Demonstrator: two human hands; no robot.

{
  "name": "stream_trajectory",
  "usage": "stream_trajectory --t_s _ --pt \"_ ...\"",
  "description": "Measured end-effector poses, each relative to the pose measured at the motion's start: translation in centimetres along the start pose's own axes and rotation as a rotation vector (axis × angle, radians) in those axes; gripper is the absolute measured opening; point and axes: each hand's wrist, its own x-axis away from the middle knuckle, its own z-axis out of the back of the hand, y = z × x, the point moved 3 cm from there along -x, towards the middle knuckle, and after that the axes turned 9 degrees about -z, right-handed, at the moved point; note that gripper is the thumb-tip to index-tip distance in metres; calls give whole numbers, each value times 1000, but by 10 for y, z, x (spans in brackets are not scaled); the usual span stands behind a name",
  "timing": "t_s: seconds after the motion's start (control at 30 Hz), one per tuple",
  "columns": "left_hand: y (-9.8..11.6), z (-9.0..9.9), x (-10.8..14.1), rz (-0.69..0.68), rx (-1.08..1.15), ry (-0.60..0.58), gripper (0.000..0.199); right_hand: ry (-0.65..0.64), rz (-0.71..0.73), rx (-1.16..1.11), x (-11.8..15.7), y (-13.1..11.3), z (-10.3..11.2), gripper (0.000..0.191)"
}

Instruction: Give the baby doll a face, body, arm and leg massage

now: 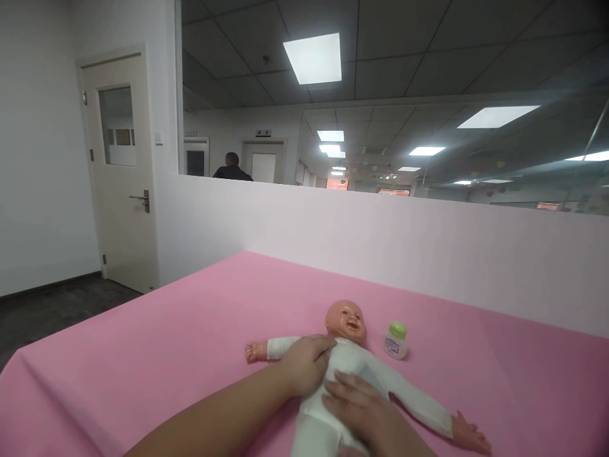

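Left hand [308, 365] and right hand [361, 406] touch the doll [349, 358]; a jar [396, 341] stands right of its head [343, 317] on the pink bench [171, 355].

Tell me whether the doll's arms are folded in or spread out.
Spread out: the doll's arms extend to either side, away from its body, over the pink cloth.

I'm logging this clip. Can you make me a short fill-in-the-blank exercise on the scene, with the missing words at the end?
1. The left hand and the right hand are both on the body of a toy ____.
2. Of the two hands, the ____ one is nearer to the toy's head.
3. The small jar beside the head has a ____ lid.
4. The covering under the toy is ____ in colour.

Missing words: doll; left; green; pink.
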Motion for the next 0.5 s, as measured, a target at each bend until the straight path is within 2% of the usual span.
stream_trajectory --t_s 0.13,0.3,0.4,0.5 --pt "0 1 1 -3 15 13 47 42 -265 63 11 31 11 70" --pt "1 2 2 -55 1 4 51 110 -503 68 12 56 22 84" --pt "0 4 1 -59 -53 5 53 149 -561 -15 16 61 34 71" --pt "-4 13 0 -46 -138 -15 52 109 -626 -50 25 63 46 57"
